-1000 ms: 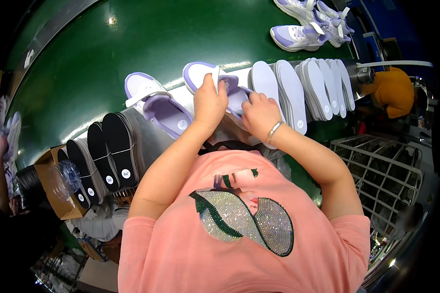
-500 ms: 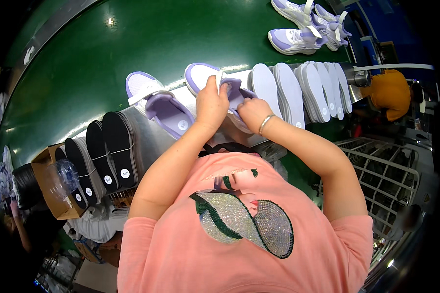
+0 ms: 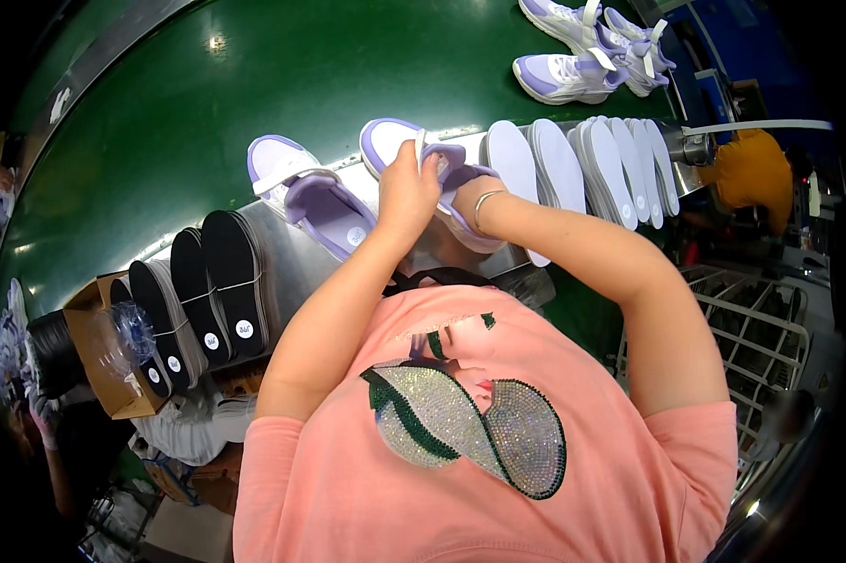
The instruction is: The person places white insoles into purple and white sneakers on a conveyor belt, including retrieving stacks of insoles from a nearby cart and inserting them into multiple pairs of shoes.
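Observation:
A white and purple sneaker (image 3: 399, 141) lies at the edge of the green conveyor belt (image 3: 254, 84). My left hand (image 3: 406, 192) grips its side and strap from above. My right hand (image 3: 460, 192) reaches into the shoe's opening, its fingers hidden inside; a bracelet shows on that wrist. A second purple sneaker (image 3: 305, 192) lies just to the left, its opening facing me.
White insoles (image 3: 582, 159) stand in a row to the right, black insoles (image 3: 207, 291) in a row to the left beside a cardboard box (image 3: 104, 375). Two finished sneakers (image 3: 582, 47) sit on the far belt. A wire basket (image 3: 761, 328) is at right.
My right hand has pushed deeper into the shoe, while the left hand keeps its grip on the shoe. The view has shifted slightly.

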### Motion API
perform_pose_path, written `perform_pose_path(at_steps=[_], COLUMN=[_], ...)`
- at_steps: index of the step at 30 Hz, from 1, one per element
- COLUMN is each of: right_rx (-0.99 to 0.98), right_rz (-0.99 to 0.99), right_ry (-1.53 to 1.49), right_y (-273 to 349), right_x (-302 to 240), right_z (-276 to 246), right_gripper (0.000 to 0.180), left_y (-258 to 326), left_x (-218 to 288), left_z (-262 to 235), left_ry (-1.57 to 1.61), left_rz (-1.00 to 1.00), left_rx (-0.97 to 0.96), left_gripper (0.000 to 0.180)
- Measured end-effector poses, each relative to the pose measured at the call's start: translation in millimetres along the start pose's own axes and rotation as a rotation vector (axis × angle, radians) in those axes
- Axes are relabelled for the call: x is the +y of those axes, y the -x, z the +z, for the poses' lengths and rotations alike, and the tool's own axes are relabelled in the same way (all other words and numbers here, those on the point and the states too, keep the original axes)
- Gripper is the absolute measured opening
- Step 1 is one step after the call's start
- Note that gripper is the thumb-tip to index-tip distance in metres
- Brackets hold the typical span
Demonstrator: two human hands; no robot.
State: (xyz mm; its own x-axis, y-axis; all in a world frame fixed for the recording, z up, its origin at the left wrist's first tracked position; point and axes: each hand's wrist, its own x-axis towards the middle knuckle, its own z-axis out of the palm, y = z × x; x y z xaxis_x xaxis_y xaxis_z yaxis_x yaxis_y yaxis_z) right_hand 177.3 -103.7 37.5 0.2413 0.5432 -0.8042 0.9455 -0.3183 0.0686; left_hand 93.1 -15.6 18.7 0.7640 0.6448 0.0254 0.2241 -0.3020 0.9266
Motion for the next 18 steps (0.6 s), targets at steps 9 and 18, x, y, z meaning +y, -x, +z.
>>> perform_pose_path(at_steps=[9, 18], right_rx=[-0.151, 0.505], right_rz=[-0.146, -0.325], right_ry=[-0.016, -0.378], right_y=[52, 81], right_x=[14, 25], right_z=[0, -5], right_gripper=[0.036, 0.026], left_y=[1, 23], left_x=[7, 0], left_z=[-1, -11], left_ry=[-0.026, 0.201], left_rz=[-0.065, -0.199], left_rx=[-0.002, -0.054], left_gripper=[0.021, 0.025])
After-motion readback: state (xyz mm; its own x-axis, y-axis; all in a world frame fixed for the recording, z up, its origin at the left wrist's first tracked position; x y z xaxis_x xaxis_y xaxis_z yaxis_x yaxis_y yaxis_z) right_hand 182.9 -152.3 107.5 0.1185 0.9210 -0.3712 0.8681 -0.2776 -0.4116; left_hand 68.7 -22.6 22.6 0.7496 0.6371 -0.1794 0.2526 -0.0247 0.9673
